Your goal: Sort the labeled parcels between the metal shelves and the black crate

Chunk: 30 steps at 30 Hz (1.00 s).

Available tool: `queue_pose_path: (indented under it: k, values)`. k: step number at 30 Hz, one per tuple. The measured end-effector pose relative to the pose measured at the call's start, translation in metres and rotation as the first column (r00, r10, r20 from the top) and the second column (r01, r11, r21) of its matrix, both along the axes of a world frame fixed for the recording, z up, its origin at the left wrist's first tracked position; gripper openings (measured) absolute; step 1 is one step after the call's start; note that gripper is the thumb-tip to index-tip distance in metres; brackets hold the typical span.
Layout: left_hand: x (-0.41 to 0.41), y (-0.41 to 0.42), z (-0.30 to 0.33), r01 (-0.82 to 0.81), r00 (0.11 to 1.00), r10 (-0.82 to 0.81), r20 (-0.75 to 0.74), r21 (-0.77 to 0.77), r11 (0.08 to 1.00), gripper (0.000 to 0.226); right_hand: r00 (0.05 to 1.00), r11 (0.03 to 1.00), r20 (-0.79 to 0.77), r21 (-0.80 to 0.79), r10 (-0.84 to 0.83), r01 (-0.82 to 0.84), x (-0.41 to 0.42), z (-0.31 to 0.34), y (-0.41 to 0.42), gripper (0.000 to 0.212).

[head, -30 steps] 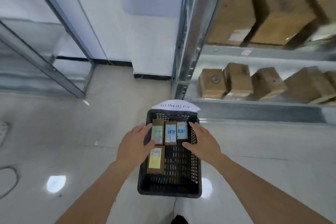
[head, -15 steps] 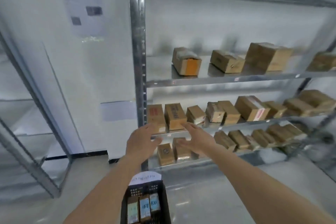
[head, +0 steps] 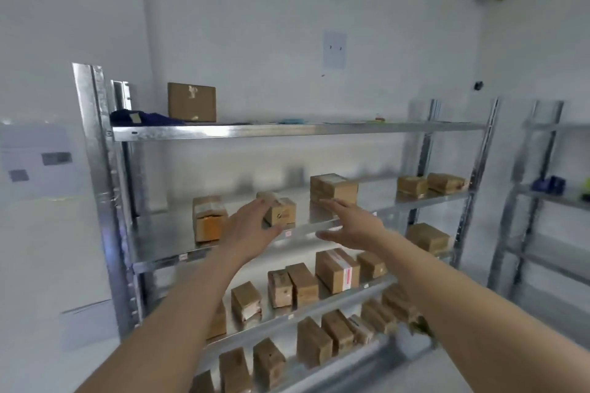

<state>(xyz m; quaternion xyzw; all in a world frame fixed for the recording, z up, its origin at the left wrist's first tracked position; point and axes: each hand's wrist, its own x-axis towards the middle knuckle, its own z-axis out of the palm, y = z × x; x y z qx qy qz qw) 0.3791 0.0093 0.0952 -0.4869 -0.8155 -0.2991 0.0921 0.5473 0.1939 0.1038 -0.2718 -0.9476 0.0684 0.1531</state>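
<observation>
Metal shelves (head: 287,130): second tier, bare room at left edge. Left hand (head: 252,226), fingers spread, empty, at front edge before small parcel (head: 281,212). Right hand (head: 354,225), spread, empty, alongside. Black crate unseen.

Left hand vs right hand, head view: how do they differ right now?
The left hand overlaps a small parcel on the second shelf, fingertips at its side; the right hand is over bare shelf edge, apart from any parcel. The left hand's fingers point up and right; the right hand's fingers point up and left, with its thumb out low. Both are open, empty and raised to the same shelf.
</observation>
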Motion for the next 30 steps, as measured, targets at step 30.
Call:
queue_pose_path:
  k: [30]
  values:
    - [0.13, 0.569, 0.015, 0.241, 0.97, -0.243, 0.017, 0.078, 0.967, 0.07, 0.952, 0.953, 0.038, 0.037, -0.303, 0.302, 0.193, 0.032, 0.513, 0.079]
